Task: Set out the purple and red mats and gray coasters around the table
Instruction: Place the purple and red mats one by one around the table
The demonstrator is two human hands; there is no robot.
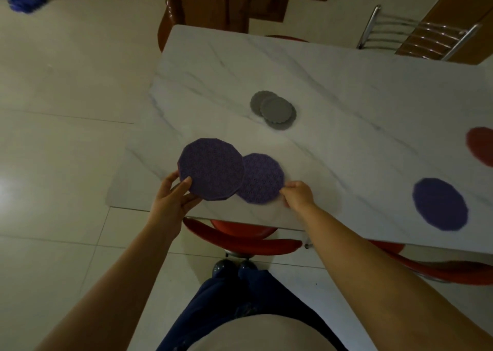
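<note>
My left hand (176,193) grips a stack of purple mats (210,168), held just above the near left part of the white marble table (333,89). My right hand (297,194) pinches the edge of a single purple mat (262,180) lying flat on the table, partly under the stack. A small pile of gray coasters (273,109) sits near the table's middle. Another purple mat (440,204) lies at the near right, and a red mat (481,145) shows at the right edge of the view.
A red chair (240,236) is tucked under the table's near edge in front of me, with another red chair (440,268) to the right. A metal-backed chair (416,33) stands at the far side. Pale floor tiles stretch to the left.
</note>
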